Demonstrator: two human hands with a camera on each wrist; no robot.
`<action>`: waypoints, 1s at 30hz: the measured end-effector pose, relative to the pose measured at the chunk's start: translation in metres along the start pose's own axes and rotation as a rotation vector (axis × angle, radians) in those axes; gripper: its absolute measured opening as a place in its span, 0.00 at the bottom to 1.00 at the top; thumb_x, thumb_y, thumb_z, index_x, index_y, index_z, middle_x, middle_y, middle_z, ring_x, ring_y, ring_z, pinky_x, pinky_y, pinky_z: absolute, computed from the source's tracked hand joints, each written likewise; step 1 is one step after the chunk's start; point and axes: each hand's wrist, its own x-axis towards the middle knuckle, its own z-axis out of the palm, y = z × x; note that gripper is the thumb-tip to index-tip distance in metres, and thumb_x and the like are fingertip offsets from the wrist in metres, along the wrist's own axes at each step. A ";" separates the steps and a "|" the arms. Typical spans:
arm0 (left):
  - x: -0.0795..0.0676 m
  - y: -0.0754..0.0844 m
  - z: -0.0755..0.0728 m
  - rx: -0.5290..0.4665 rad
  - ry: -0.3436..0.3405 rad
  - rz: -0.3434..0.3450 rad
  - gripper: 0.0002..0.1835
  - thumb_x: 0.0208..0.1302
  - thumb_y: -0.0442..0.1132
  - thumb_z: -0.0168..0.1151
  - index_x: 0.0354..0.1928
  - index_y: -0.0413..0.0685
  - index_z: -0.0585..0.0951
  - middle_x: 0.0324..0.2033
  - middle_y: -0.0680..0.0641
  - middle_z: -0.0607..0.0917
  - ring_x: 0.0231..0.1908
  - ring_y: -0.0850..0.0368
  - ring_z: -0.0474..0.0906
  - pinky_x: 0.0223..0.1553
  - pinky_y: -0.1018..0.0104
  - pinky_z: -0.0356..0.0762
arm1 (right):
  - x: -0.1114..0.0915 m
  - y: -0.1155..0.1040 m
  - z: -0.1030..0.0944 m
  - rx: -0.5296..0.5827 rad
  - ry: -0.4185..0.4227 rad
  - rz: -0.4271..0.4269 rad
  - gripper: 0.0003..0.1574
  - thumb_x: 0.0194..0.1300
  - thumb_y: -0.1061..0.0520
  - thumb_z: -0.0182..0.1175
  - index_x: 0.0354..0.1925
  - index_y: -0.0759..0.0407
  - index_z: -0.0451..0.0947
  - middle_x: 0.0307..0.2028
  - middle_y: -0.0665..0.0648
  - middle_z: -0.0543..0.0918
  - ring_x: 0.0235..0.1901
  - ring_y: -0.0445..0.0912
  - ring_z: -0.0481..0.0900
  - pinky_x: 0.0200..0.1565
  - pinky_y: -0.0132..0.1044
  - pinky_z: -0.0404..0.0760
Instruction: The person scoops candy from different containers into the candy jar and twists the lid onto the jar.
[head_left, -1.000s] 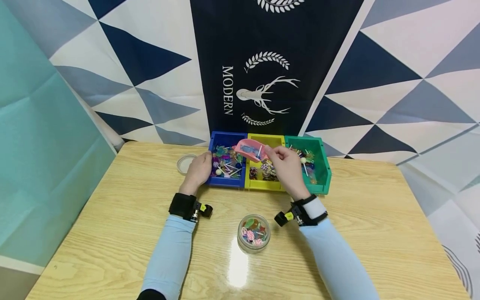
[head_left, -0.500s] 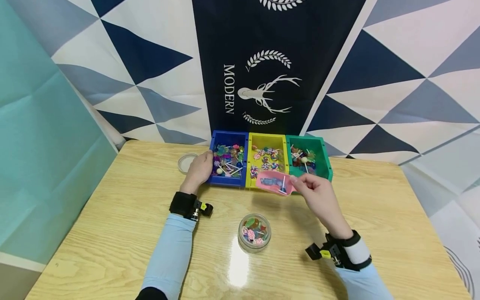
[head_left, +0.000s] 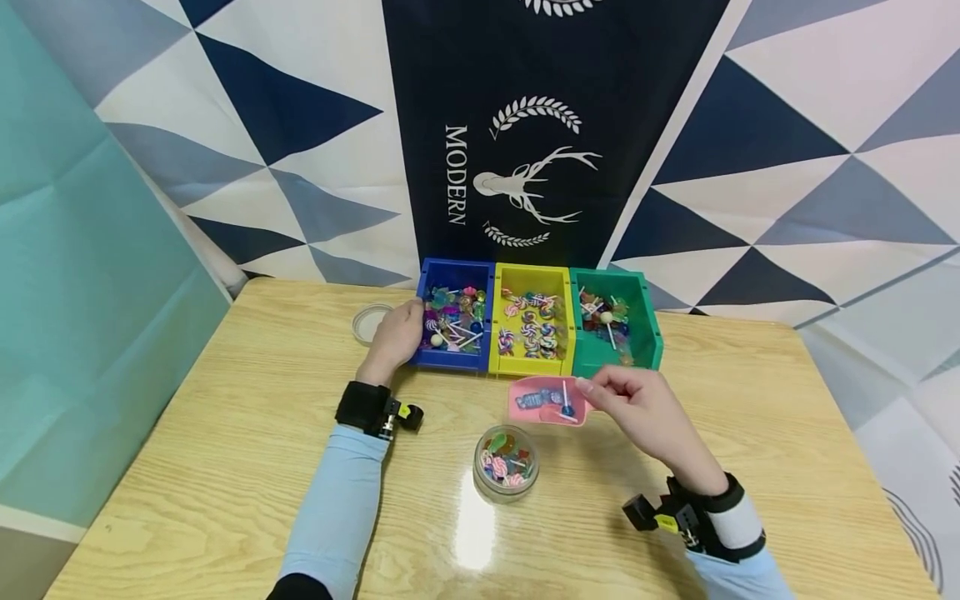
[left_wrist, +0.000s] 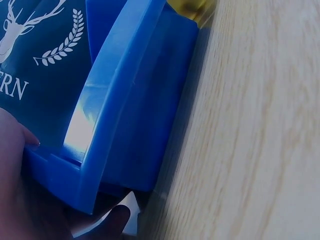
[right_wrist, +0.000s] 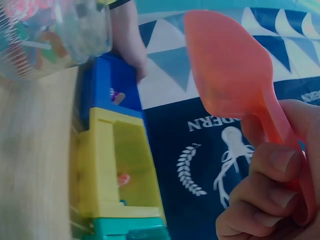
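A pink scoop (head_left: 549, 401) carries a blue bear-shaped candy (head_left: 537, 399) and a small blue lollipop (head_left: 567, 408). My right hand (head_left: 645, 408) grips its handle, fingers curled round it as the right wrist view shows. Just below the scoop stands a glass jar (head_left: 506, 492), part filled with mixed candy. At the blue bin (head_left: 450, 360), my left hand (head_left: 396, 337) grips the left wall, thumb inside the rim and fingers outside in the left wrist view. The blue bin holds mixed lollipops and candies.
A yellow bin (head_left: 531, 367) with swirl lollipops and a green bin (head_left: 651, 333) with mixed candies adjoin the blue one. A round jar lid (head_left: 360, 326) lies left of the left hand. Behind the bins hangs a patterned cloth (head_left: 510, 50).
My right hand has brought the loaded scoop from above the yellow bin toward me, down to just behind the jar. The left hand has stayed on the blue bin.
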 end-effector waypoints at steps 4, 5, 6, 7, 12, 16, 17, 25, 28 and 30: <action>0.000 0.000 -0.001 0.004 -0.002 0.004 0.34 0.79 0.57 0.27 0.72 0.45 0.68 0.68 0.41 0.70 0.67 0.41 0.65 0.66 0.45 0.60 | -0.002 -0.002 -0.002 -0.030 -0.043 -0.057 0.12 0.71 0.52 0.63 0.28 0.45 0.81 0.16 0.46 0.65 0.17 0.44 0.64 0.21 0.36 0.61; 0.000 -0.001 -0.001 0.005 -0.001 0.008 0.34 0.79 0.57 0.27 0.73 0.45 0.68 0.69 0.41 0.70 0.68 0.41 0.65 0.67 0.45 0.60 | -0.003 -0.002 -0.002 -0.033 -0.057 -0.070 0.12 0.71 0.51 0.63 0.27 0.44 0.81 0.16 0.45 0.65 0.17 0.43 0.63 0.21 0.36 0.60; 0.000 -0.001 -0.001 0.003 0.000 0.012 0.34 0.79 0.57 0.27 0.73 0.45 0.67 0.69 0.41 0.70 0.68 0.41 0.65 0.67 0.45 0.60 | -0.003 -0.002 -0.002 -0.038 -0.073 -0.079 0.12 0.71 0.51 0.63 0.27 0.43 0.81 0.16 0.44 0.64 0.17 0.42 0.63 0.20 0.35 0.60; 0.000 -0.002 -0.002 0.006 0.001 0.017 0.34 0.79 0.57 0.27 0.72 0.44 0.68 0.68 0.41 0.70 0.68 0.41 0.65 0.67 0.45 0.60 | -0.003 -0.003 -0.001 -0.042 -0.090 -0.086 0.12 0.70 0.52 0.63 0.27 0.42 0.81 0.16 0.43 0.64 0.17 0.41 0.63 0.21 0.35 0.60; 0.000 -0.003 -0.001 0.016 0.005 0.034 0.34 0.79 0.57 0.26 0.72 0.44 0.69 0.67 0.41 0.72 0.66 0.41 0.67 0.66 0.46 0.61 | -0.004 -0.006 0.000 -0.071 -0.163 -0.105 0.10 0.69 0.53 0.65 0.28 0.42 0.83 0.18 0.42 0.67 0.20 0.41 0.66 0.23 0.33 0.62; 0.001 -0.002 0.000 0.028 0.007 0.041 0.34 0.79 0.57 0.26 0.72 0.44 0.69 0.68 0.41 0.72 0.67 0.41 0.67 0.66 0.46 0.62 | -0.005 -0.009 0.001 -0.096 -0.207 -0.091 0.10 0.69 0.50 0.65 0.28 0.42 0.83 0.21 0.43 0.72 0.22 0.41 0.69 0.24 0.33 0.64; 0.001 -0.002 0.000 0.029 0.007 0.041 0.34 0.79 0.57 0.26 0.72 0.44 0.69 0.68 0.42 0.72 0.67 0.41 0.66 0.66 0.46 0.61 | -0.005 -0.010 0.002 -0.105 -0.215 -0.089 0.10 0.69 0.49 0.65 0.28 0.43 0.83 0.21 0.42 0.73 0.23 0.41 0.69 0.24 0.33 0.64; 0.000 0.000 -0.001 0.023 0.011 0.028 0.34 0.79 0.57 0.27 0.71 0.44 0.70 0.67 0.41 0.72 0.66 0.40 0.67 0.66 0.45 0.62 | -0.006 -0.012 0.005 -0.171 -0.203 -0.125 0.14 0.69 0.46 0.65 0.24 0.39 0.79 0.18 0.39 0.69 0.20 0.37 0.65 0.24 0.31 0.62; 0.000 -0.001 -0.001 0.025 0.012 0.029 0.34 0.79 0.57 0.27 0.71 0.44 0.70 0.67 0.40 0.72 0.66 0.40 0.67 0.66 0.45 0.62 | -0.006 -0.013 0.006 -0.190 -0.204 -0.137 0.14 0.69 0.45 0.64 0.25 0.39 0.79 0.17 0.39 0.67 0.18 0.36 0.64 0.23 0.30 0.61; 0.000 -0.001 0.000 0.024 0.011 0.027 0.34 0.79 0.57 0.27 0.71 0.44 0.70 0.67 0.40 0.72 0.66 0.40 0.67 0.66 0.45 0.62 | -0.007 -0.014 0.007 -0.202 -0.207 -0.137 0.13 0.69 0.44 0.64 0.25 0.39 0.80 0.16 0.38 0.66 0.18 0.36 0.64 0.23 0.30 0.61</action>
